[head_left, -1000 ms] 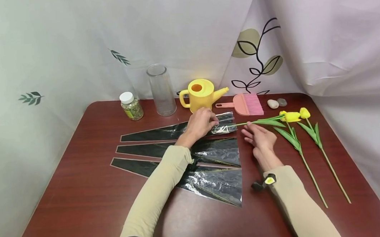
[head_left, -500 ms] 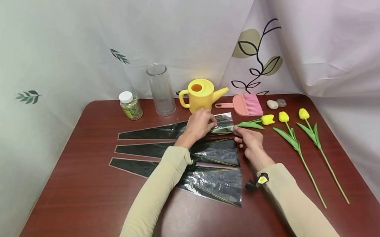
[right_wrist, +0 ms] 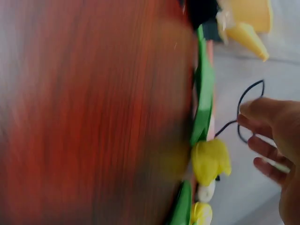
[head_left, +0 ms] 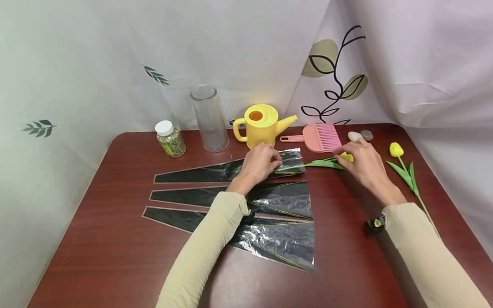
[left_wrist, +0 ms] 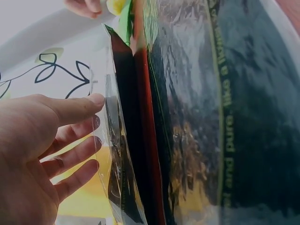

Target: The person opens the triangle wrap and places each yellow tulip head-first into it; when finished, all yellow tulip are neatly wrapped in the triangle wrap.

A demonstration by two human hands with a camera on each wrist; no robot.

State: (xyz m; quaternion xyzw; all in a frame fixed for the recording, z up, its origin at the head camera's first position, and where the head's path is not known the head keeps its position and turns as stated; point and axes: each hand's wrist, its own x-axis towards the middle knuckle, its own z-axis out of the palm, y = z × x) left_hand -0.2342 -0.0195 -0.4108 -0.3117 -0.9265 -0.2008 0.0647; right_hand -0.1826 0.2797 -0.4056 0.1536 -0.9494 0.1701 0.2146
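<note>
The left hand (head_left: 257, 164) rests on the wide end of the top sleeve (head_left: 230, 169), the furthest of three black-and-clear cellophane sleeves fanned on the tabletop (head_left: 109, 254) in front of the watering can (head_left: 258, 123). Its fingers pinch the sleeve's clear mouth; the left wrist view shows the thumb (left_wrist: 75, 105) against the film edge, holding the layers apart. A tulip (head_left: 326, 163) lies just right of that mouth, its stem already inside the sleeve, leaves and yellow head still outside. The right hand (head_left: 361, 159) lies over the head with fingers loosely spread; the right wrist view shows them beside the bloom (right_wrist: 211, 159), not closed round it.

The tulip looks light and soft, likely artificial, with a bendy stem and floppy leaves, so pushing from the head may buckle it; a hold on the stem just below the leaves seems safer. The cellophane is thin, slick and crinkly and will probably slide unless pinned.

Another tulip (head_left: 402, 166) lies right of the right hand, a pink brush (head_left: 318, 137) behind it.
</note>
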